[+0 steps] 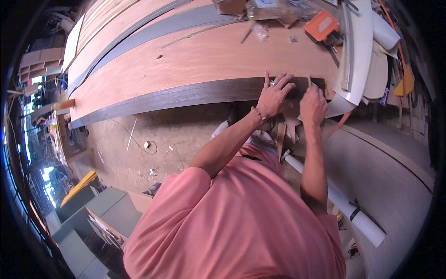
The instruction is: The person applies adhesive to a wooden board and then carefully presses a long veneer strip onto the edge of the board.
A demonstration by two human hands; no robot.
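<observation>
A long, dark wood-grain strip (pixel 186 96) runs along the near edge of the pale wooden bench board. My left hand (pixel 274 95) lies on it toward its right end, thumb stretched out and fingers over the surface, a ring and a bracelet showing. Close by on the right, my right hand (pixel 313 106) is closed at the strip's end. From its fingers pokes a slim, light-coloured stick (pixel 309 81), too small to tell its exact kind. Below the hands, a torn-looking pale piece (pixel 291 124) hangs by the bench edge.
An orange case (pixel 321 25), clear plastic packaging (pixel 265 10) and scraps lie at the back right. White curved sheeting (pixel 360 60) bends over the right end. Long grey strips (pixel 153 39) lie across the far left. A white roll (pixel 355 211) leans beside a large ribbed panel (pixel 371 167).
</observation>
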